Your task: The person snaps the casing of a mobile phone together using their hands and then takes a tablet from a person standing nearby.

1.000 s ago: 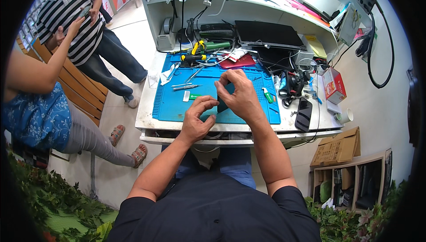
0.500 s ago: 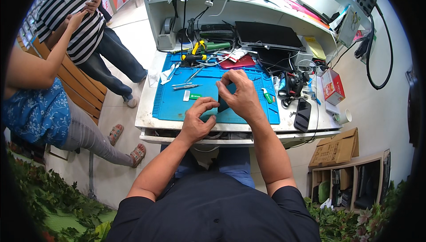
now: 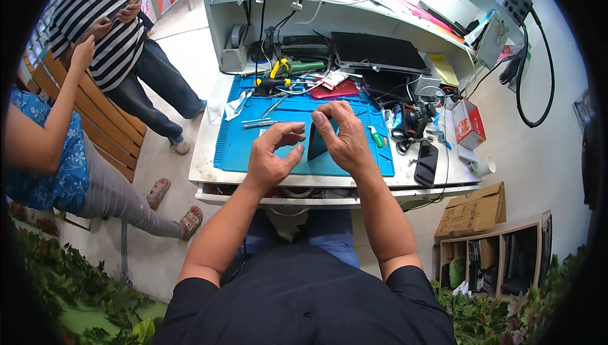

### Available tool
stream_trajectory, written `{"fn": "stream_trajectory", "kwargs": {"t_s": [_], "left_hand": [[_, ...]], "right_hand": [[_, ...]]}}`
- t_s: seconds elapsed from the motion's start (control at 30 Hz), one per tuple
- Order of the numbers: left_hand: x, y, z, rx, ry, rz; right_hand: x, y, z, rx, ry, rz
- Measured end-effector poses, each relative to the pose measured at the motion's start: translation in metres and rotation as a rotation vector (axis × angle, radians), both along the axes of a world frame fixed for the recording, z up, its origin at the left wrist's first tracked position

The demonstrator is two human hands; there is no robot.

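Observation:
My right hand (image 3: 342,139) grips a dark, flat, phone-like slab (image 3: 317,145) standing on edge over the blue work mat (image 3: 235,152). My left hand (image 3: 273,152) is just left of it, fingers curved and apart, with a gap to the slab and nothing visible in its grip. Behind my left hand lie thin metal tools (image 3: 256,121). A small green tool (image 3: 377,136) rests at the mat's right side.
Pliers, screwdrivers (image 3: 273,82) and cables crowd the back. A black phone (image 3: 425,163), red box (image 3: 468,125) and cup (image 3: 482,166) occupy the white desk's right side. Two people (image 3: 95,54) (image 3: 44,149) stand at left. A cardboard box (image 3: 468,212) sits at lower right.
My left hand has pulled up and left, away from the slab, with its fingers spreading, and now covers the green-and-white item on the mat. Both people at left have shifted their arms.

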State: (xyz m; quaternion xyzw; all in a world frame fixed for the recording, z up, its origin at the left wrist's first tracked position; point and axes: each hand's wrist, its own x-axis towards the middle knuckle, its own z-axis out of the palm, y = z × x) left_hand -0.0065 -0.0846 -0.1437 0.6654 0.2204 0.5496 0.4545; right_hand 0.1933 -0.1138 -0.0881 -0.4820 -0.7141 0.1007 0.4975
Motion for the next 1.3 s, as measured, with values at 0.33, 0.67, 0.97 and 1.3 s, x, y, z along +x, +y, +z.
{"fn": "stream_trajectory", "kwargs": {"t_s": [0.33,0.67,0.97,1.3], "left_hand": [[0.000,0.030,0.032,0.248,0.182,-0.030],[-0.020,0.050,0.053,0.150,0.378,-0.240],[-0.025,0.057,0.045,-0.010,0.434,-0.430],[-0.016,0.047,0.018,0.076,0.321,-0.330]], "right_hand": [[-0.011,-0.001,-0.062,0.006,0.325,-0.017],[0.023,0.019,-0.062,-0.218,0.120,0.201],[0.044,0.033,-0.023,-0.857,0.030,0.672],[0.070,0.037,-0.024,-1.057,0.434,0.936]]}}
